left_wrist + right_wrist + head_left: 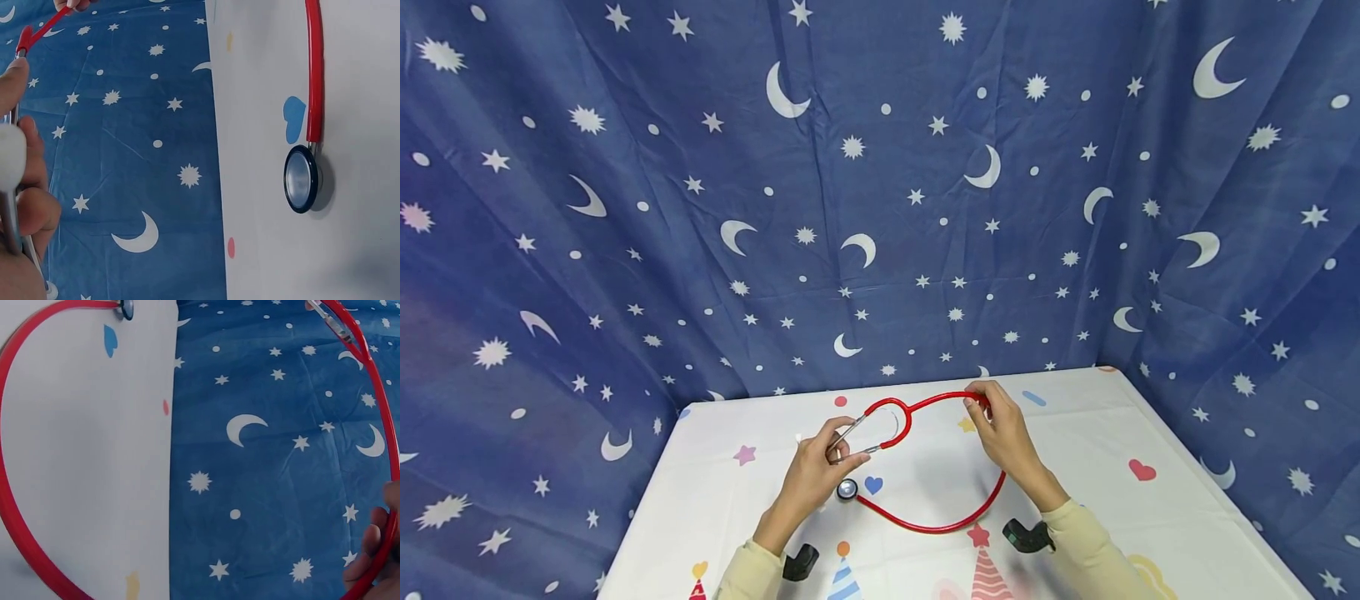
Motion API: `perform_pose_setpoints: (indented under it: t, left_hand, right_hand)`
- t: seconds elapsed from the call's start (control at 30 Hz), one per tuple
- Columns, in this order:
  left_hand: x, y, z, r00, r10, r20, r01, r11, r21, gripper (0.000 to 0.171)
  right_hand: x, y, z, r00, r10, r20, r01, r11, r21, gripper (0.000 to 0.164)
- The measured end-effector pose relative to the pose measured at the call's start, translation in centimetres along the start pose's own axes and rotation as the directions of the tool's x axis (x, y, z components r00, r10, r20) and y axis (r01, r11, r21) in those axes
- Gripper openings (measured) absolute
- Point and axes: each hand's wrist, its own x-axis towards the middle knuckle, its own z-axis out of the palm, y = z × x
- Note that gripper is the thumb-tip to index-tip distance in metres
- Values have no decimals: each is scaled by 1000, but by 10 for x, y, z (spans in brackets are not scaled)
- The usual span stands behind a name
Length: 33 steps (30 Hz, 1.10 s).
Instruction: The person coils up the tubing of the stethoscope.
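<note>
A stethoscope with red tubing is held up over the table by both hands. My left hand grips its metal ear tubes, fingers on one side and thumb on the other; a white ear tip shows close up in the left wrist view. My right hand pinches the red tube past the Y-joint, also seen at the right edge of the right wrist view, fingers around it. From there the tube loops down and back left to the round chest piece, which hangs near the left wrist.
The white table cover bears printed stars, hearts and party hats. A blue curtain with moons and stars rises behind and at both sides. Black wrist devices sit under both forearms.
</note>
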Motion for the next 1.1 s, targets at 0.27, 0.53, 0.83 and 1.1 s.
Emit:
perform_pose_setpoints:
  t: [0.27, 0.53, 0.83, 1.1]
  left_hand:
    - [3, 2, -3, 1000, 9, 23, -9, 1000, 11, 48]
    - [3, 7, -5, 996, 6, 93, -7, 1000, 8, 49]
    - [3, 15, -6, 983, 75, 167, -79, 997, 17, 47]
    - [1, 20, -4, 963, 188, 194, -196, 980, 23, 45]
  right_hand:
    - [6, -5, -7, 992, -93, -87, 97, 994, 43, 16]
    - [11, -18, -18, 984, -151, -98, 160, 982, 97, 22]
    - [21, -31, -26, 951, -286, -119, 305, 934, 187, 38]
    - [32, -39, -26, 901, -416, -120, 432, 877, 208, 12]
